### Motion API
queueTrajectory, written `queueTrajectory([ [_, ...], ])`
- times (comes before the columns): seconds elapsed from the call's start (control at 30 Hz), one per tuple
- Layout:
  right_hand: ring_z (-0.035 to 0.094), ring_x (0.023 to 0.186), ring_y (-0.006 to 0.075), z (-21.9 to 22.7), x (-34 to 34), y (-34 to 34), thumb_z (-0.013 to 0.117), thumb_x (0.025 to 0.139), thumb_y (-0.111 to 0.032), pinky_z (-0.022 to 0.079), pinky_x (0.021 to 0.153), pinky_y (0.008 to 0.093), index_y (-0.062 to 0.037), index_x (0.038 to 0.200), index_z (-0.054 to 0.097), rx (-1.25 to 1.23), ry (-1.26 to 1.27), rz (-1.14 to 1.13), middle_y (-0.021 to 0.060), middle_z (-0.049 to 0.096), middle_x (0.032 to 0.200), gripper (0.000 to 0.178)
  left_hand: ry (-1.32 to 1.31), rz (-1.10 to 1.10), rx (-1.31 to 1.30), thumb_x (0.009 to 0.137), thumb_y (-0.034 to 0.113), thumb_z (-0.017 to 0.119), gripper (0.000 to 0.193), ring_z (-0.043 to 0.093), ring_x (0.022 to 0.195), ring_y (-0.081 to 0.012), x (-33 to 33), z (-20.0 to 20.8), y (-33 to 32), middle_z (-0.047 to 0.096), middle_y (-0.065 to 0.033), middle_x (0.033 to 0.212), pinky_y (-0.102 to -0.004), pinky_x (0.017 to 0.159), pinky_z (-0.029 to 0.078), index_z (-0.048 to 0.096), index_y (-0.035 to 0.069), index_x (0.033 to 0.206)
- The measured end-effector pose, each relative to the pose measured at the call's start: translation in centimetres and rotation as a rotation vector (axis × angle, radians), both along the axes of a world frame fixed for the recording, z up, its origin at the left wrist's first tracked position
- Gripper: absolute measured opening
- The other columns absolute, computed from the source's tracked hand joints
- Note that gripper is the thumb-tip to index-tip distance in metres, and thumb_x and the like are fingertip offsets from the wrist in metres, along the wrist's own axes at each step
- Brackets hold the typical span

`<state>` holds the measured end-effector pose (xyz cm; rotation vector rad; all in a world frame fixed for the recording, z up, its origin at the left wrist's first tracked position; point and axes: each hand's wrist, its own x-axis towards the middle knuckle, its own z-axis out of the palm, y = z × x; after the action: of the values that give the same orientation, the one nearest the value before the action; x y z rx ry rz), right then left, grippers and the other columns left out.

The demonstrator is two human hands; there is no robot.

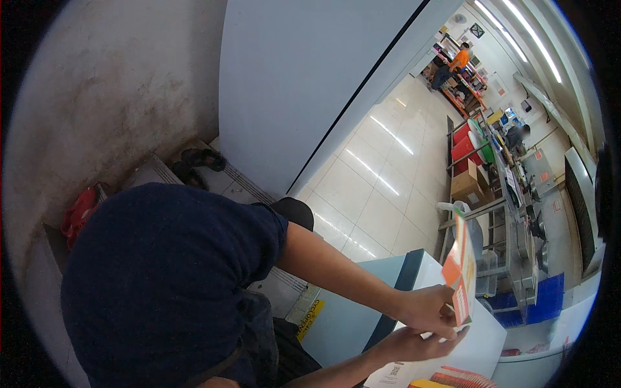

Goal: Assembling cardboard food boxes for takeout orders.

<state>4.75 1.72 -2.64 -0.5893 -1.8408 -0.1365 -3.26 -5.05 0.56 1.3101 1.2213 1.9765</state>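
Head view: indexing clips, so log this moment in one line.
left hand holds orange-white card | right hand at its lower edge | nearby: red-edged stack, white paper

Navy short-sleeved shirt (174,278); forearms (349,279) bare.

- Our left hand (427,310) and right hand (417,347) meet at a card (460,278), above a low cabinet (486,328).
- Lower in view lies a card stack (458,377).
- Left of the floor (362,174) we see a tall cabinet (284,84), footwear (206,158) beside it.
- Toward our right, a cardboard box (469,187) sits before buckets (463,150).
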Motion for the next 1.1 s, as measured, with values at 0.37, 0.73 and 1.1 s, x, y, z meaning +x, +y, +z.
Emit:
queueTrajectory([
  [0.37,0.056,0.108,0.0248,3.9,3.5,-0.8,0.046,0.097,-0.035,0.05,0.088,0.0344,-0.0022,0.128,0.044,-0.535,0.023,0.667,0.018,0.055,0.116,0.045,0.572,-0.487,-0.129,0.083,0.013,0.06,0.017,0.062,0.071,-0.0222,-3.5,2.5,-2.3,0.065,-0.0125,0.074,-0.0318,0.068,0.049,0.062,-0.004,0.085],
  [0.73,0.051,0.064,0.0172,4.8,6.1,0.5,0.051,0.094,-0.046,0.042,0.052,0.0301,0.0048,0.086,0.059,-0.871,-0.119,0.371,0.0102,0.058,0.072,0.052,0.901,0.099,0.079,0.079,0.018,0.064,0.023,0.062,0.075,-0.0282,-1.5,4.0,-3.9,0.065,-0.01,0.08,-0.0389,0.065,0.046,0.065,0.0,0.094],
  [1.1,0.055,0.081,0.0154,5.6,6.1,-0.9,0.064,0.089,-0.015,0.046,0.072,0.0281,0.0004,0.108,0.058,-0.685,0.039,0.635,0.009,0.062,0.091,0.026,0.91,0.333,0.185,0.078,0.006,0.061,0.014,0.063,0.073,-0.0252,-3.6,4.2,-4.1,0.063,-0.01,0.079,-0.0352,0.065,0.049,0.068,0.006,0.09],
])
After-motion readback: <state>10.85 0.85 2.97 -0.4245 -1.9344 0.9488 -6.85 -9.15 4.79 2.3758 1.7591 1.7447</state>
